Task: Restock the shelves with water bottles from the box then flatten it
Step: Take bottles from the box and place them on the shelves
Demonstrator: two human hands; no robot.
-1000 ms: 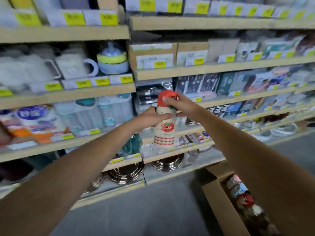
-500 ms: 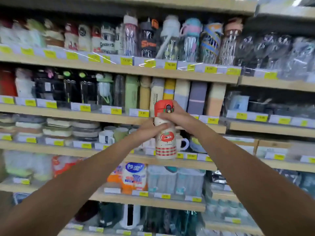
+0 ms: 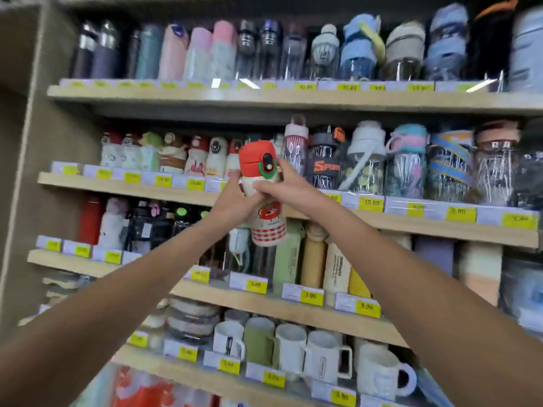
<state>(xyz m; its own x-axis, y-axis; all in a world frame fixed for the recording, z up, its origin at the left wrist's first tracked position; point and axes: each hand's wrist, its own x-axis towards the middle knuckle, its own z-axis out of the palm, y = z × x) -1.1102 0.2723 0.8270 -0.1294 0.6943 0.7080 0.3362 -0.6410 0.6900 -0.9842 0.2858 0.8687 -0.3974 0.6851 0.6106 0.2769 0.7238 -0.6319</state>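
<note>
A cream water bottle [image 3: 269, 221] with a red lid, a strawberry print and a red checked band is raised in front of the shelves, tilted a little to the left. My left hand [image 3: 232, 205] grips its body from the left. My right hand [image 3: 283, 188] grips its neck just under the lid from the right. Behind it, on the second shelf [image 3: 126, 186], stands a row of small cartoon bottles [image 3: 194, 155]. The box is out of view.
The wooden shelving holds tall bottles [image 3: 361, 51] on the top shelf, printed clear bottles [image 3: 408, 163] to the right, flasks [image 3: 314, 257] below, and mugs [image 3: 323, 353] lower down. Yellow price tags line every edge. A beige side panel [image 3: 26, 113] closes the unit at left.
Both hands have lifted the bottle from the lower shelves up to the second shelf's level. My view has swung upward, and the box has dropped out of sight.
</note>
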